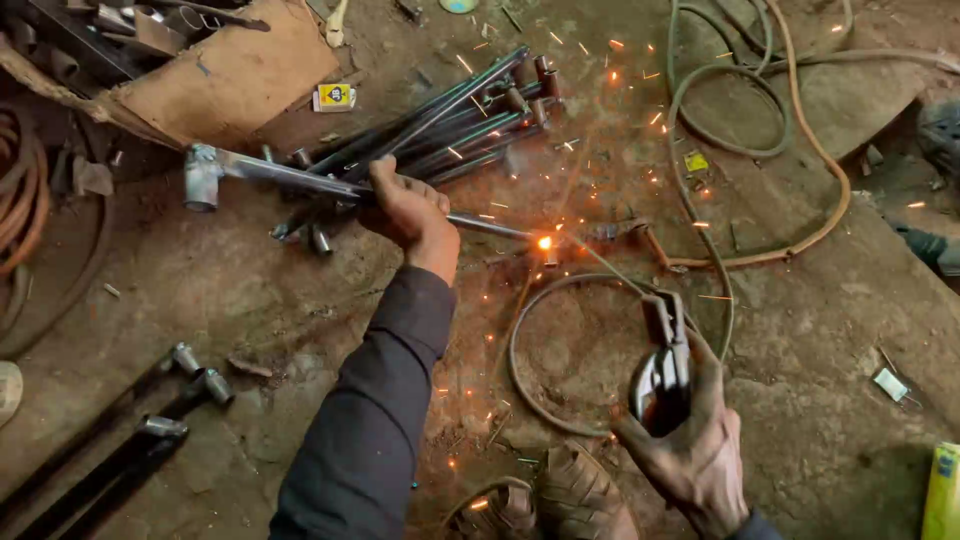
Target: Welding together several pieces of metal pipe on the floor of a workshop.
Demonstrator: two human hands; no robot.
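Left hand point(408, 208) clamped around metal rod point(290, 177), right hand point(690, 440) gripping probably a welding holder point(665, 365).

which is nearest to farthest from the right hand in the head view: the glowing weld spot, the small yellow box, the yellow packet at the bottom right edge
From the right hand:
1. Glowing weld spot, up and left of it.
2. Yellow packet, at the right edge.
3. Small yellow box, far upper left, beside the cardboard.

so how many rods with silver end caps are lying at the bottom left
3 rods: one capped end highest, one just below and right of it, one lowest. All run off toward the bottom left corner, so more may lie out of view.
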